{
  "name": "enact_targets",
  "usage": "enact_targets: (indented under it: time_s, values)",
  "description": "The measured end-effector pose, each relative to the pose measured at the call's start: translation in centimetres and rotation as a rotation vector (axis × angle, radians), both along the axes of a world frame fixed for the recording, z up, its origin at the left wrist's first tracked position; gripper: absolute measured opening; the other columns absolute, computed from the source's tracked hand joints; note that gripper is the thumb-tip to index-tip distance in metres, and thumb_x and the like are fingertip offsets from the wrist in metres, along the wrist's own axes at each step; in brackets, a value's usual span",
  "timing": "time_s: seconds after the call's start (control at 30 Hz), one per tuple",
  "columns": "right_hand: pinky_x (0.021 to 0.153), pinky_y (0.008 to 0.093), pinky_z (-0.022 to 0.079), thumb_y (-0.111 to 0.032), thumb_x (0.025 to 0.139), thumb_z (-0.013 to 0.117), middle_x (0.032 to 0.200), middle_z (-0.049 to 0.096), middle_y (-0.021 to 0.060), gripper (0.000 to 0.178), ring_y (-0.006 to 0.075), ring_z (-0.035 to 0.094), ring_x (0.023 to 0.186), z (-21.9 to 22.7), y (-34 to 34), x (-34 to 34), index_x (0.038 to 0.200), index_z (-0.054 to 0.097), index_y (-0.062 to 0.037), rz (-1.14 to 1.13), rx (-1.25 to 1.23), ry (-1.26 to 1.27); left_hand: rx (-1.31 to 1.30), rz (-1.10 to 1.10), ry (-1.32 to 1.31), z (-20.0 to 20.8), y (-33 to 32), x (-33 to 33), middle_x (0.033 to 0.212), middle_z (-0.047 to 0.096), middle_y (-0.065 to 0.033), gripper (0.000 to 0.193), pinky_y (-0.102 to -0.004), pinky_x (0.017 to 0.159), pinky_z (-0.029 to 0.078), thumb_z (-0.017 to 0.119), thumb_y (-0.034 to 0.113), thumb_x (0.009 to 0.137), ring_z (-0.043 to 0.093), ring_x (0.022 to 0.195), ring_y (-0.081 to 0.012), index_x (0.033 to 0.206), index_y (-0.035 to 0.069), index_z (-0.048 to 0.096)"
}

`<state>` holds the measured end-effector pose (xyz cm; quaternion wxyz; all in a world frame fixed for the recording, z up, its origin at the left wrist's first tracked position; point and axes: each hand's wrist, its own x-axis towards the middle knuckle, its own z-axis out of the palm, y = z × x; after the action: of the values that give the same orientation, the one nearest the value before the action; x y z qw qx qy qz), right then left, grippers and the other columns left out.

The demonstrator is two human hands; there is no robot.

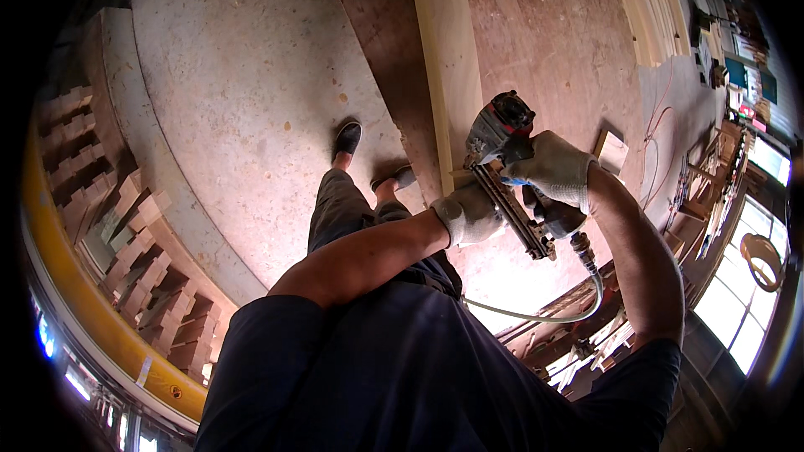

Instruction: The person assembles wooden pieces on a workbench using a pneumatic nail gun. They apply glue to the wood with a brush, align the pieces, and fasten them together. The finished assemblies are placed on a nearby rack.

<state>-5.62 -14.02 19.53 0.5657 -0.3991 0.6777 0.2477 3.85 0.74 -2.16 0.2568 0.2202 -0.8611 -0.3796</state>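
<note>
A black and red nail gun (501, 129) with a long metal magazine is in my gloved right hand (553, 171), whose fingers wrap round its handle. Its nose end lies over the near end of a long pale board (445, 50). My left hand (471, 216), also in a whitish glove, is curled beside that end, just below a small wood piece (461, 177). The magazine covers part of its fingers, so what they grip is hidden. From the nail gun's base an air hose (578, 316) loops down and left past my waist.
The board rests on a broad reddish-brown worktable (544, 33). A small wood block (611, 150) lies right of my right hand. Pale planks (649, 12) are piled at the far right. Stacked wood blocks (138, 259) stand at left beside a yellow beam (109, 326).
</note>
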Motion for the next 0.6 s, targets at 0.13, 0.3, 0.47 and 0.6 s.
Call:
enact_targets:
  time_s: [0.13, 0.3, 0.47, 0.6]
  values:
    - [0.067, 0.034, 0.063, -0.024, 0.094, 0.071, 0.081, 0.074, 0.0151, 0.035, 0.019, 0.074, 0.065, 0.3, -0.2, 0.3, 0.111, 0.073, 0.0068, -0.021, 0.002, -0.004, 0.02, 0.009, 0.011, 0.4, -0.1, 0.3, 0.108, 0.07, -0.0121, 0.019, -0.0446, 0.092, 0.057, 0.058, 0.014, 0.104, 0.07, 0.103, -0.0333, 0.118, 0.007, 0.068]
    - [0.063, 0.0341, 0.062, -0.022, 0.094, 0.073, 0.08, 0.074, 0.0136, 0.033, 0.0182, 0.073, 0.063, 0.5, 0.1, 0.3, 0.109, 0.072, 0.0073, -0.077, 0.01, -0.003, 0.101, 0.003, 0.054, -0.1, 0.3, 0.1, 0.108, 0.069, -0.0118, 0.019, -0.0438, 0.093, 0.056, 0.059, 0.016, 0.105, 0.07, 0.104, -0.0319, 0.118, 0.005, 0.067]
    - [0.058, 0.0339, 0.059, -0.022, 0.095, 0.074, 0.078, 0.071, 0.009, 0.029, 0.0155, 0.07, 0.06, 1.5, 2.3, -2.1, 0.107, 0.072, 0.0047, -0.18, -0.158, -0.065, -0.112, -0.001, 0.027, -1.1, 0.8, 0.0, 0.122, 0.068, -0.0186, 0.031, -0.0472, 0.111, 0.049, 0.061, 0.025, 0.101, 0.064, 0.118, -0.0363, 0.122, 0.004, 0.068]
    - [0.058, 0.0334, 0.058, -0.022, 0.094, 0.076, 0.078, 0.07, 0.0057, 0.025, 0.0138, 0.069, 0.061, 5.5, 6.3, -4.4, 0.106, 0.072, 0.0003, -0.356, -0.391, -0.116, -0.241, -0.149, -0.093, 0.9, -0.8, 0.9, 0.125, 0.069, -0.0212, 0.041, -0.0548, 0.122, 0.041, 0.065, 0.037, 0.096, 0.06, 0.126, -0.0399, 0.119, 0.003, 0.07]
